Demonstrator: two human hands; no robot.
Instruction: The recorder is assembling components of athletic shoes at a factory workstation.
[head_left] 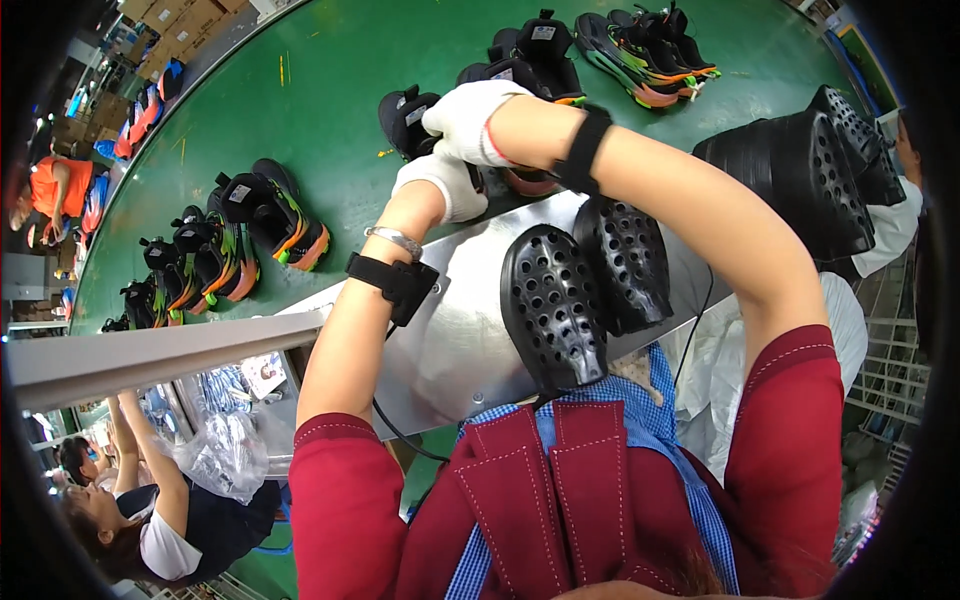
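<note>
Head view: both gloved hands up over the near edge of the green conveyor belt (330, 90), working on one black shoe (408, 118). Right hand (468, 118) curled down over the shoe's top, grip closed on it; left hand (440, 185) just below and nearer the body, fingers tucked under the right hand, grip apparently closed against the same shoe, contact partly hidden. Shoe lying directly ahead of both hands, long axis running away toward the upper left; right hand the nearer on top. Behind, a metal desk (470, 330) carrying two black perforated shoe moulds (555, 305) close to the chest. Open belt to the left, between this shoe and the row of finished shoes (270, 215); more pairs (640, 45) crowding the upper right.
</note>
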